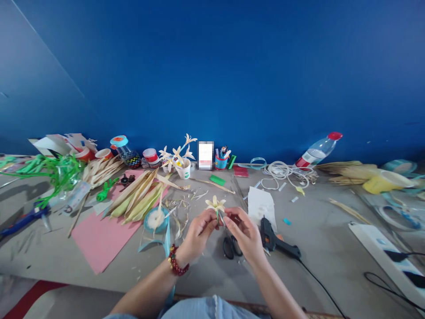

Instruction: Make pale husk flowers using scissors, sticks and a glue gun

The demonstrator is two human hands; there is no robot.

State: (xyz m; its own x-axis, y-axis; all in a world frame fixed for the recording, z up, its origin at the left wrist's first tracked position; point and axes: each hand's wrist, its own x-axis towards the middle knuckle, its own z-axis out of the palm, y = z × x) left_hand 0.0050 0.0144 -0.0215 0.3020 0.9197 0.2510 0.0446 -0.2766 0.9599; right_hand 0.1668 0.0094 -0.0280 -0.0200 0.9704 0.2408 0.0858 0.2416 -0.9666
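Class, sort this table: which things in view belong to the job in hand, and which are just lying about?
Likely in the job:
pale yellow star-shaped flower on a green stem, between left hand and right hand
long yellow-green leaf-like husks
black plastic glue gun
black-handled scissors

Seemingly just lying about:
clear plastic bottle with a red cap
coiled white cord

Matt flower (215, 204), glossy plastic bottle (319, 149), pink paper (102, 239)
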